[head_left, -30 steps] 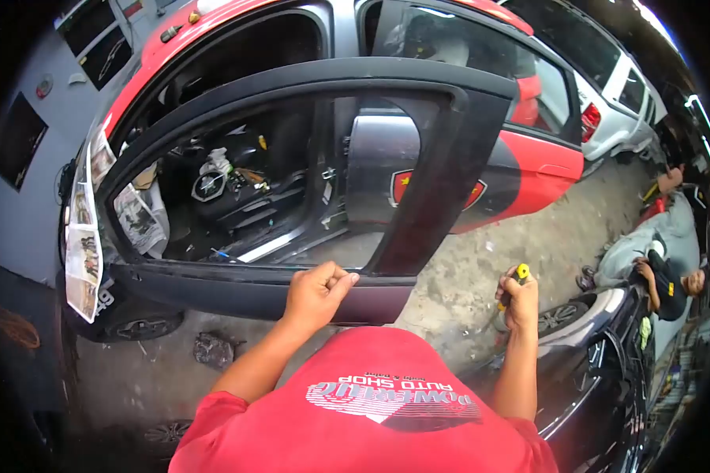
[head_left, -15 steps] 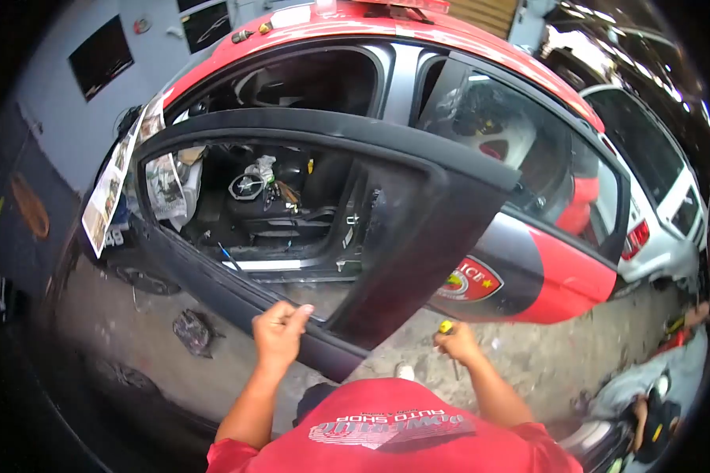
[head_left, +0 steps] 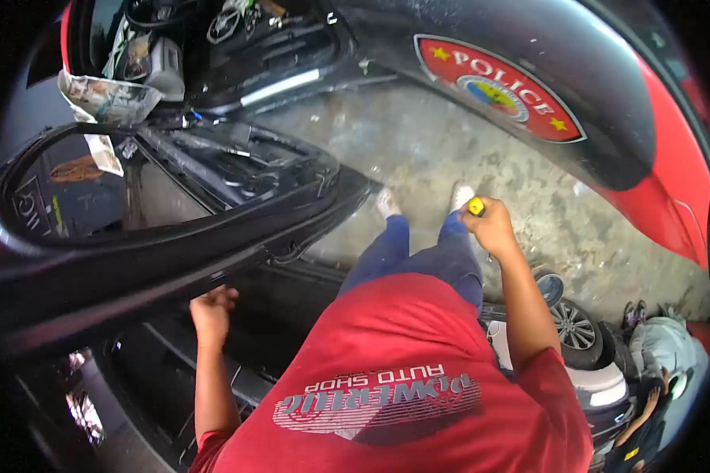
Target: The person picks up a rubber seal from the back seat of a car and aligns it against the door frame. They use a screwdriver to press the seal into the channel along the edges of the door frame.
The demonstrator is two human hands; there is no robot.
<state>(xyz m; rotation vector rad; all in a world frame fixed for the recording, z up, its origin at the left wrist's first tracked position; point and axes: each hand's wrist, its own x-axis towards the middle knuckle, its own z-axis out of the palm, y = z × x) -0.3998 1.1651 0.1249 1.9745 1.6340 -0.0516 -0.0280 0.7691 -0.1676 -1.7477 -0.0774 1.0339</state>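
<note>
Looks to me like the carry-the-door stage. The black car door (head_left: pixel 173 252) seems to be off the police car (head_left: pixel 639 142) and tipped nearly flat, with its window frame pointing out to the left.

The left hand (head_left: pixel 213 309) is closed on the door's lower edge with the fingers curled under it, so the door sits right above that hand and runs out past it, touching it. The right hand (head_left: pixel 493 227) is well apart from the door, out over the concrete floor (head_left: pixel 418 150). Its fist is wrapped around a yellow-handled screwdriver (head_left: pixel 476 206), and it isn't taking any of the weight.

One hand on a panel like that is sketchy, so I'd say the next move calls for a firm hold and a second point of support. Also watch the door's end, which is just beside the person's own shoes (head_left: pixel 386 202). Another person (head_left: pixel 667 347) is lying near a wheel (head_left: pixel 573 325), below and to the right of the right hand — worth steering clear.
</note>
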